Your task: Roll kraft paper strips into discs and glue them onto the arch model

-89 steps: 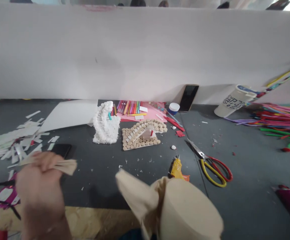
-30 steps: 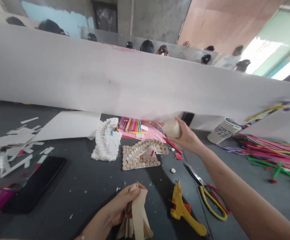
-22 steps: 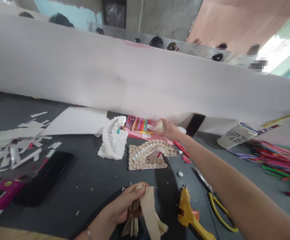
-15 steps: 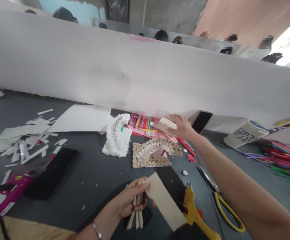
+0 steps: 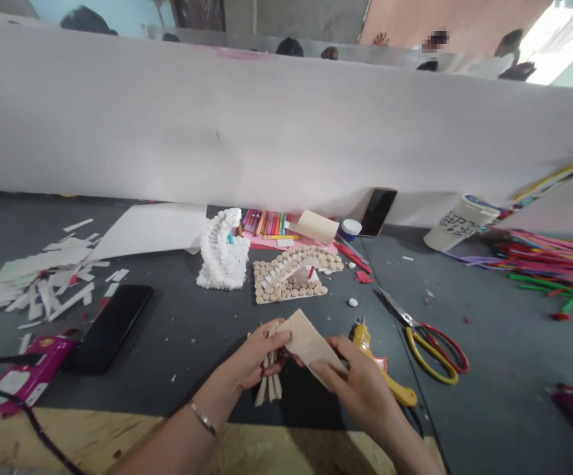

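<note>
My left hand point(image 5: 259, 349) is closed around the gathered, pleated end of a beige paper strip point(image 5: 308, 336); the folds hang below the fingers. My right hand point(image 5: 362, 379) pinches the flat end of the same strip between thumb and fingers. Just right of this hand lies a yellow glue gun point(image 5: 362, 335), partly hidden behind it. Beyond the hands stands a small model with an arched stair and base of beige rolled paper discs point(image 5: 291, 290). To its left is a similar white model point(image 5: 224, 260). A beige paper roll point(image 5: 317, 227) lies behind them.
Scissors point(image 5: 415, 323) lie open at the right, near a cup point(image 5: 459, 224) and pipe cleaners point(image 5: 548, 260). A phone point(image 5: 113, 326), a pink device with a cord point(image 5: 31, 373) and paper scraps point(image 5: 43, 277) are at left. Another phone point(image 5: 378, 211) leans against the white partition point(image 5: 266, 132).
My right hand has come back from the paper roll at the rear and taken hold of the strip's flat end. My left hand keeps its grip. The view has shifted somewhat.
</note>
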Available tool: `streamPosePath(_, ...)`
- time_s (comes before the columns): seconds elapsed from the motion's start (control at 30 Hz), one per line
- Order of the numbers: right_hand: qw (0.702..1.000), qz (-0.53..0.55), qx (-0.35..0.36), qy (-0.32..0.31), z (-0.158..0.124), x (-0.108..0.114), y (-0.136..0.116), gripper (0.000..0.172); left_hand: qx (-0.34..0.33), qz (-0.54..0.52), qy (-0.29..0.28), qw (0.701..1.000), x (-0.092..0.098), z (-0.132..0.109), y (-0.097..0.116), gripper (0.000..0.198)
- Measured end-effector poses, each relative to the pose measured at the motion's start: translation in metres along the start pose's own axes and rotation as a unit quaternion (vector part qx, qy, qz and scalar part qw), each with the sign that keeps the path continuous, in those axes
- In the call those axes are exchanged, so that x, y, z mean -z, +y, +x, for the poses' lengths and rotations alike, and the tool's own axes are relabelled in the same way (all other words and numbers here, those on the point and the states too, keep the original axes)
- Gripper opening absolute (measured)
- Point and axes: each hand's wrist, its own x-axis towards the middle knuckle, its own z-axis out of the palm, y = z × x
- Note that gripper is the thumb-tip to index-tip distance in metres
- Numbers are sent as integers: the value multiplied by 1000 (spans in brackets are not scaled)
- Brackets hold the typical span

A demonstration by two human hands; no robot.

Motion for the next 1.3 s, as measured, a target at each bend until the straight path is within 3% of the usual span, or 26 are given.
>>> streamPosePath(0.07,999,-2,-5,49,-7,0,8,20,-9,40,12,999,-3,-4,6,41)
streamPosePath(0.13,996,-36,15,80,-16,5,16,23,-58,135,49,988,-4,-11,17,41)
streamPosePath(0.23,987,-98,76,98,-27,12,26,19,-163,258,126,944,1,-24,37,40)
streamPosePath(0.3,977,-134,133,98,-32,13,31,16,-198,394,176,880,8,-30,49,42)
streamPosePath(0.4,958,-196,196,73,-36,7,36,17,-240,603,236,723,18,-34,55,53)
streamPosePath(0.47,944,-239,221,48,-37,0,37,19,-266,694,229,629,19,-35,48,71)
streamPosePath(0.53,932,-271,236,36,-39,-7,37,19,-289,740,188,577,11,-38,35,75)
streamPosePath(0.7,922,-292,251,37,-47,-15,35,8,-333,772,-61,538,-24,-47,-5,78)
streamPosePath(0.77,923,-290,252,35,-51,-13,34,10,-335,771,-98,533,-31,-46,-14,59)
streamPosePath(0.87,921,-295,249,46,-55,-9,37,17,-324,770,-86,542,-31,-41,-18,22)
streamPosePath(0.97,925,-290,241,46,-59,-8,42,19,-330,773,-81,536,-23,-40,-18,26)
streamPosePath(1.13,942,-252,222,28,-69,-14,55,16,-330,798,-90,497,-7,-48,-23,20)
streamPosePath(1.3,957,-215,190,29,-79,-17,61,22,-316,780,-67,537,4,-51,-27,15)
